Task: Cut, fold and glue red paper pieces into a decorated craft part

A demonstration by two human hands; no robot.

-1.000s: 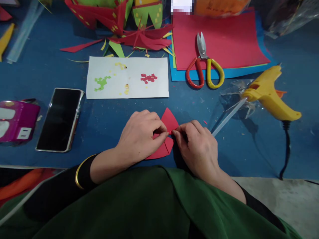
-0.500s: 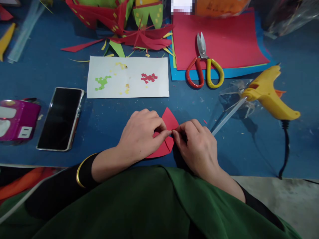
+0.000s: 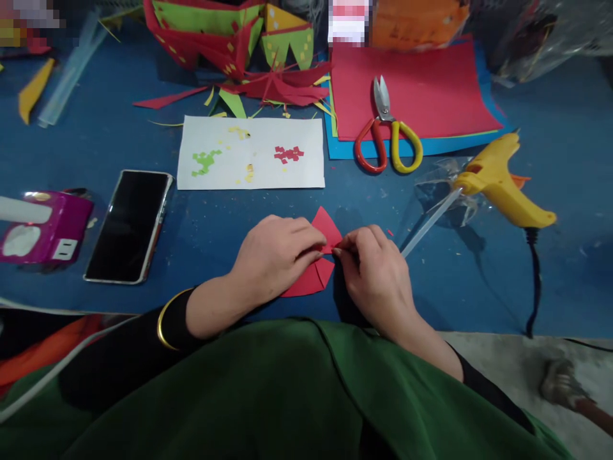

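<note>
A folded piece of red paper [image 3: 312, 279] lies near the table's front edge, one pointed part reaching away from me and a wider part toward me. My left hand [image 3: 274, 259] covers its left side, thumb and fingers closed on it near the middle. At the paper's right edge, my right hand [image 3: 376, 265] pinches it between thumb and forefinger. The fingertips of both hands are close together, and they hide part of the fold. Beyond them is a white card [image 3: 251, 153] with small green, yellow and red paper bits on it.
Scissors [image 3: 385, 128] with red and yellow handles rest on stacked coloured sheets [image 3: 412, 89]. A yellow glue gun [image 3: 507, 182] lies at the right, its cord over the edge. A phone [image 3: 130, 227] and a purple power box [image 3: 48, 227] are at left. Red-green paper shapes [image 3: 211, 38] stand behind.
The view has shifted slightly. My left fingers have moved a little along the paper, and more of its folded middle shows. My right hand keeps its pinch. A person's shoe now appears at lower right.
</note>
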